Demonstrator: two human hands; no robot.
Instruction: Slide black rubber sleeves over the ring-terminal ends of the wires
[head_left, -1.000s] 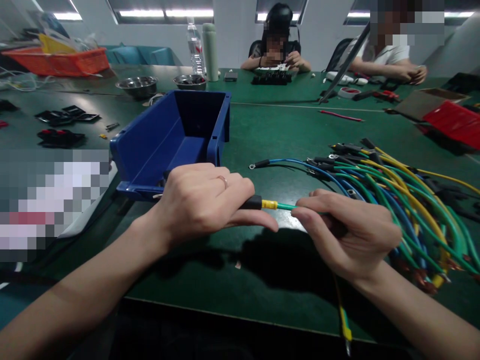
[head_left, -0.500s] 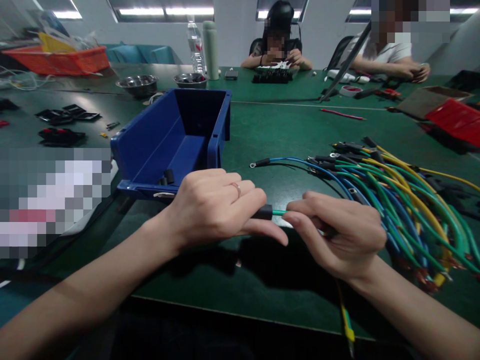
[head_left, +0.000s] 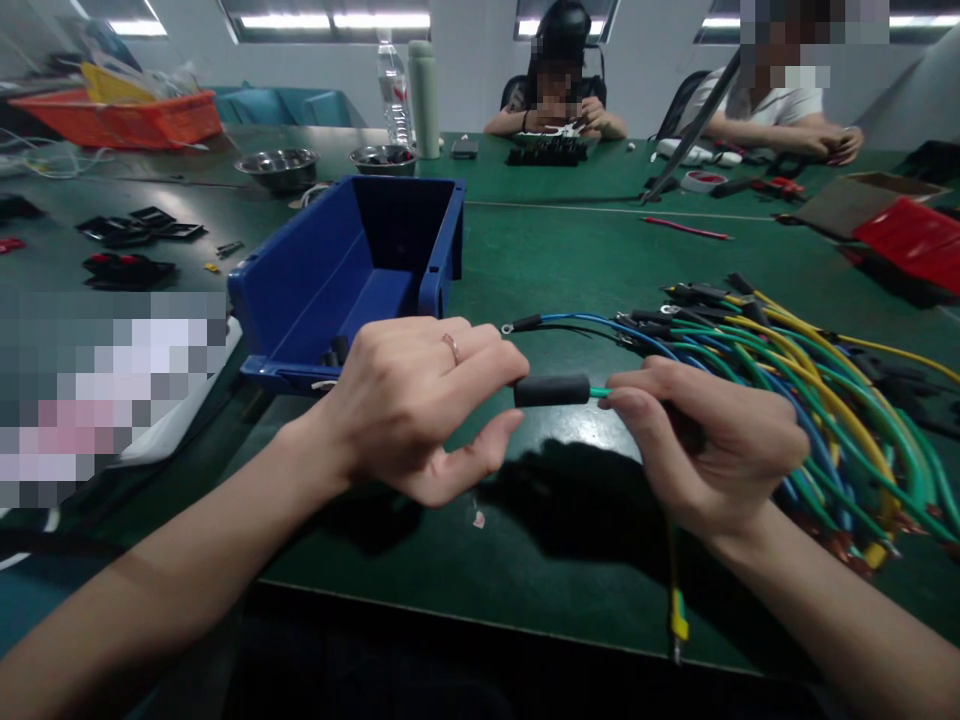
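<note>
A short black sleeve [head_left: 553, 390] sits around a green wire [head_left: 598, 393], level above the table. My right hand [head_left: 705, 435] is closed, thumb and forefinger pinching the wire just right of the sleeve. My left hand [head_left: 427, 410] has its forefinger at the sleeve's left end, with the thumb apart below it; its other fingers are curled and partly hidden. Below my right hand hangs a thin yellow-and-green wire end [head_left: 679, 622] with a metal tip. Whether it belongs to the pinched wire I cannot tell.
A blue bin [head_left: 300, 270] with a few black sleeves [head_left: 339, 350] stands behind my left hand. On the right lies a bundle of blue, green and yellow wires [head_left: 817, 400]. Metal bowls [head_left: 277, 170], a bottle [head_left: 391, 90] and two people are farther back.
The black sleeve, mostly covered by my left hand before, now shows almost whole. My left thumb has drawn back from it. My right hand has moved slightly up and right with the wire.
</note>
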